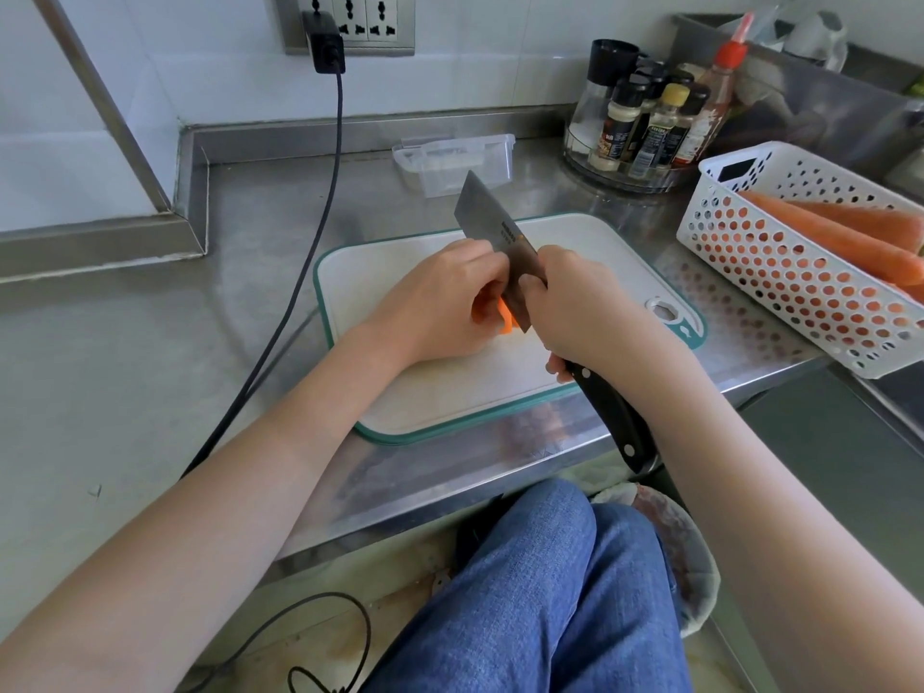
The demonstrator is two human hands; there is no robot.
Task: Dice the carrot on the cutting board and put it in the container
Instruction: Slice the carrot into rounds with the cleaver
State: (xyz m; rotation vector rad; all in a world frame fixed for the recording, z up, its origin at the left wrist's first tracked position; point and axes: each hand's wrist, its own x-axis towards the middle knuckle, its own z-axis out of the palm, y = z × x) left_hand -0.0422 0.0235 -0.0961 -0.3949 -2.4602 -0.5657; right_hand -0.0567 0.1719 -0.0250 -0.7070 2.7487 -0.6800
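A white cutting board point(400, 392) with a teal rim lies on the steel counter. My left hand point(440, 302) curls over a piece of carrot point(506, 320) on the board; only a small orange part shows between my hands. My right hand point(585, 312) grips a cleaver point(492, 227) near where blade meets black handle, with the blade resting against my left knuckles and its edge on the carrot. A clear plastic container point(455, 162) stands behind the board, apart from it.
A white perforated basket point(780, 272) with whole carrots sits at the right. A rack of spice bottles point(645, 122) stands at the back right. A black power cable point(300, 272) runs down from the wall socket left of the board. The counter edge is near my knees.
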